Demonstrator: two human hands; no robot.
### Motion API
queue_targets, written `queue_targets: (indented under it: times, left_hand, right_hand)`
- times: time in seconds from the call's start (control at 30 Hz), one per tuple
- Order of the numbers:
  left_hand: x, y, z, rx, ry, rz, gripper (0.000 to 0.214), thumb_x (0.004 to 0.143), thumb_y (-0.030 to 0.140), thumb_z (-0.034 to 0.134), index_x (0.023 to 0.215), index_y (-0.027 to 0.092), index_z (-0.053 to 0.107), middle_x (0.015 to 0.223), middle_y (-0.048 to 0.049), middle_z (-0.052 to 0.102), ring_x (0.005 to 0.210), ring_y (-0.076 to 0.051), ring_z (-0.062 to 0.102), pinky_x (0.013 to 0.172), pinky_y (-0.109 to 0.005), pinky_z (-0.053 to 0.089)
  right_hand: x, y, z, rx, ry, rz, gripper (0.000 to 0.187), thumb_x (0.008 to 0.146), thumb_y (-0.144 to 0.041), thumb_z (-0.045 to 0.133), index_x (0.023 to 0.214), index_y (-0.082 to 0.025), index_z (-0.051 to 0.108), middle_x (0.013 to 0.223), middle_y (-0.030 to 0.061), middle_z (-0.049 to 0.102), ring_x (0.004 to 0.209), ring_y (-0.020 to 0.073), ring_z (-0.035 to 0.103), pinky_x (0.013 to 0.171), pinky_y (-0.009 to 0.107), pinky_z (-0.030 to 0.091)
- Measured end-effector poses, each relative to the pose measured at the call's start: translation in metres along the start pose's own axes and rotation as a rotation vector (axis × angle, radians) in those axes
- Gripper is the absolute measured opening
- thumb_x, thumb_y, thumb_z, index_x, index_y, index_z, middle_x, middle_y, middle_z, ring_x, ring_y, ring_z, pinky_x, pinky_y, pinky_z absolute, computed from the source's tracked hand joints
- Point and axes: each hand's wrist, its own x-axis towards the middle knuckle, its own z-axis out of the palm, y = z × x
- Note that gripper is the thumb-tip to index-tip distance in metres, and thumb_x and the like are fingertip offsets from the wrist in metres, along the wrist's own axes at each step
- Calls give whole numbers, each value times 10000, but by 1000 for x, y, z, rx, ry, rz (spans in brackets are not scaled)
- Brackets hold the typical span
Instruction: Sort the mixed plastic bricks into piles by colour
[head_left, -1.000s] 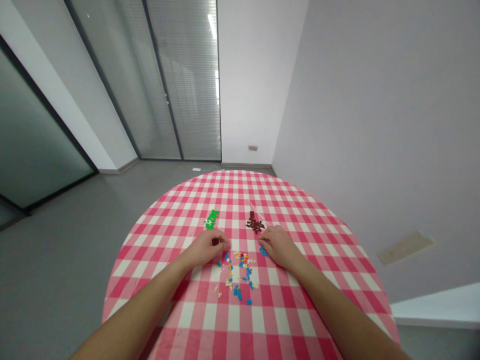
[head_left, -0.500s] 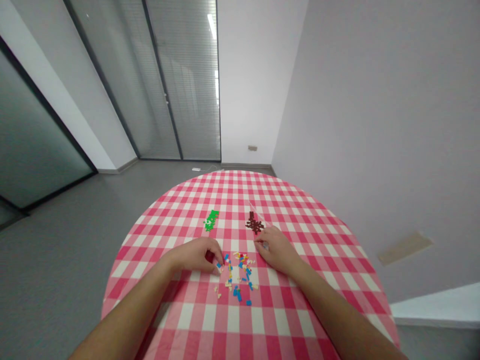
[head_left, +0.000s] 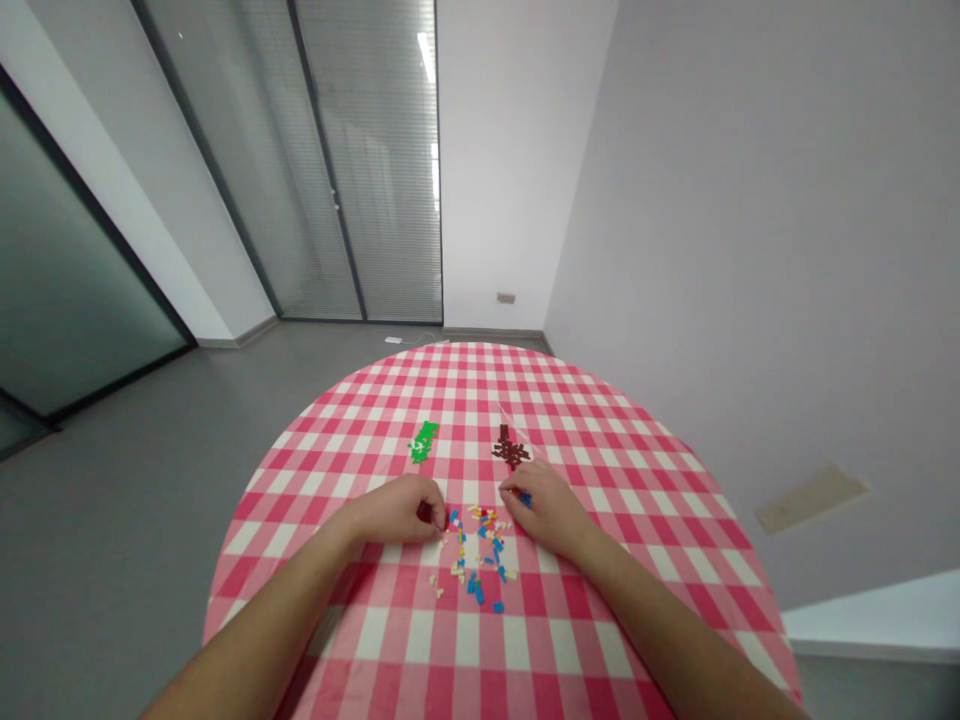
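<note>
My left hand (head_left: 394,510) rests curled at the left edge of a scattered heap of small mixed plastic bricks (head_left: 476,552), with a dark red brick (head_left: 433,515) pinched at its fingertips. My right hand (head_left: 546,510) sits just right of that heap, fingers bent down towards the cloth. A few blue bricks (head_left: 526,498) show beside its fingers, partly hidden. Above the hands lie a tight cluster of green bricks (head_left: 424,442) and a cluster of dark red bricks (head_left: 511,451), apart from each other.
The bricks lie on a round table with a pink and white checked cloth (head_left: 592,470). Around it are a grey floor, a glass partition with blinds (head_left: 360,170), and a plain wall on the right. A white cable (head_left: 397,340) lies on the floor beyond the table.
My right hand has moved left and down, now reaching over the blue bricks. My left hand has drawn back from the heap's upper edge to its left side, with the dark red brick still at its fingertips.
</note>
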Motion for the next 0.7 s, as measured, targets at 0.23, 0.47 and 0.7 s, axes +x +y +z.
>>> queue_targets:
  times: [0.23,0.47,0.7]
  left_hand:
    - [0,0,0,-128,52,-72,103,712,150,619,725,152,721,709,-36,715,650,-152,614,611,-252,450]
    - [7,4,11,-322,252,-93,142,780,272,672,714,157,621,661,-46,684,599,-141,605,569,-258,447]
    - [16,20,22,-508,347,-45,301,685,301,757,645,168,490,686,-26,659,590,-118,573,555,-245,415]
  right_hand:
    - [-1,3,7,55,25,-7,167,866,-159,557,761,-187,685,779,56,672,816,208,577,761,322,427]
    - [-3,-3,9,125,67,-72,113,881,-189,595,830,-190,696,778,54,673,781,196,572,737,323,424]
    - [-4,-15,13,146,59,-233,111,911,-273,636,924,-196,715,794,58,688,775,189,574,740,327,422]
